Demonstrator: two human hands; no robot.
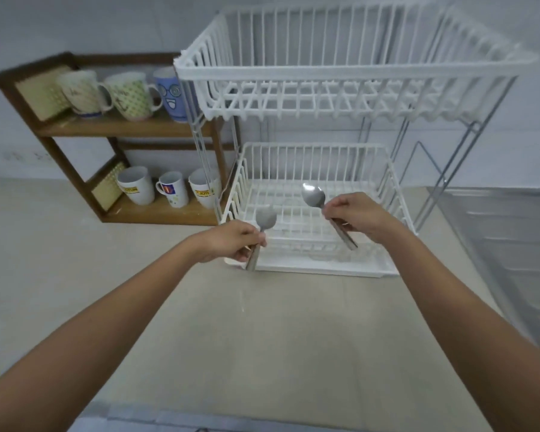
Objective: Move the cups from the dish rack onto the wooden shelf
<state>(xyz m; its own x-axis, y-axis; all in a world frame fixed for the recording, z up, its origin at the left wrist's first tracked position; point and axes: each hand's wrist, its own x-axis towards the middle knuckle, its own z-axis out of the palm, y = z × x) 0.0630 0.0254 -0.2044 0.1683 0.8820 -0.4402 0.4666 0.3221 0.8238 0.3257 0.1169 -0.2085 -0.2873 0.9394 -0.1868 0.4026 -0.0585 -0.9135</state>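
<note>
The white two-tier wire dish rack stands on the counter with no cups visible in either basket. To its left the wooden shelf holds three cups on its upper board, one of them blue, and three white cups on its lower board, the middle one small. My left hand grips a metal spoon at the lower basket's front left corner. My right hand grips a second metal spoon over the lower basket.
A white drip tray sits under the rack. A steel sink drainboard lies to the right. The beige counter stretches toward me, with a white tiled wall behind.
</note>
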